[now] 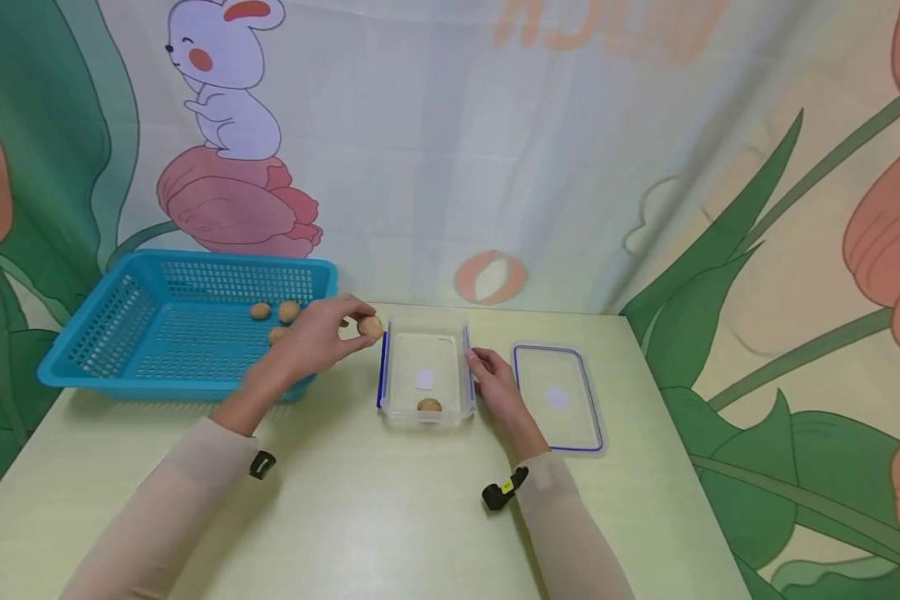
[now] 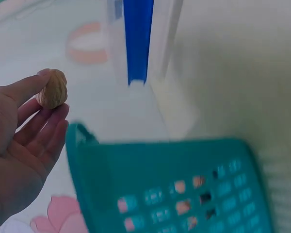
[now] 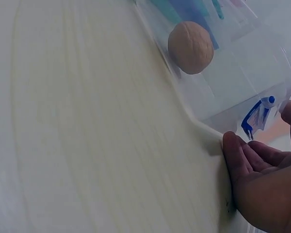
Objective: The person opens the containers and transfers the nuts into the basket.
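My left hand (image 1: 318, 337) pinches a walnut (image 1: 371, 327) between thumb and fingers, beside the left rim of a clear plastic food container (image 1: 427, 415). In the left wrist view that walnut (image 2: 54, 89) shows its ridged tan shell above the loosely bent lower fingers. The right hand (image 1: 497, 385) holds the container's right side, thumb at the rim and fingers low along the outer wall. Inside the container, one walnut (image 1: 429, 405) lies at the near end, seen through the wall in the right wrist view as a round walnut (image 3: 190, 47).
A blue plastic basket (image 1: 187, 388) stands at the left with several walnuts (image 1: 288, 312) at its right end, partly behind the left hand. To the right lies a clear lid (image 1: 557, 367) with a blue seal. A printed curtain (image 1: 420, 167) hangs behind the table (image 1: 375, 517).
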{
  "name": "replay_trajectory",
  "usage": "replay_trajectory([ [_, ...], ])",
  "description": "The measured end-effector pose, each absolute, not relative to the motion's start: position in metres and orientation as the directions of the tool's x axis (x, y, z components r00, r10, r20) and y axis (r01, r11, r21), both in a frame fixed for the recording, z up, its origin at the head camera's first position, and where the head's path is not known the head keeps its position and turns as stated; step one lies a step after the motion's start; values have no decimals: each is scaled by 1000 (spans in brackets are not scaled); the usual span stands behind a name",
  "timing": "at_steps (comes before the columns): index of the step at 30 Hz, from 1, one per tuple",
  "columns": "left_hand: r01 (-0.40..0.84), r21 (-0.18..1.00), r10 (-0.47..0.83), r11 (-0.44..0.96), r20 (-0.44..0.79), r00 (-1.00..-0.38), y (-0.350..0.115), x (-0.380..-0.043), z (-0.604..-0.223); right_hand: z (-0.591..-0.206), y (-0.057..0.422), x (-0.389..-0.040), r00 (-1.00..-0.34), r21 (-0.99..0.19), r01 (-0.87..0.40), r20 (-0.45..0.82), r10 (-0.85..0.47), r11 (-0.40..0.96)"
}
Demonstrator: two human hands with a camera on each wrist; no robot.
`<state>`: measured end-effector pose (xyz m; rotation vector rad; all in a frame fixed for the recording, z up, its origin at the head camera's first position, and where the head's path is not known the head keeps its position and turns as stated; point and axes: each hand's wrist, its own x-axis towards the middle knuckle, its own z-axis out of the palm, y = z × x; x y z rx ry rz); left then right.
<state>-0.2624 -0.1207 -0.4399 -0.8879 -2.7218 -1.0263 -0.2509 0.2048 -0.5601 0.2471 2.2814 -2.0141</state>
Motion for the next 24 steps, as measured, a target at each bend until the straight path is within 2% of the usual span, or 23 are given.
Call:
replay_trajectory([
  [9,449,623,360,641,272,-892,-156,-279,-429,-559,204,-251,-981,-976,188,-182,62,107],
  [16,304,750,209,588,222,-952,-176,-286,-442,-557,204,-249,-982,-976,187,-181,62,115],
  [24,261,794,130,549,227,-965,-192,-295,-463,-559,205,-249,-982,-978,181,-174,67,103],
])
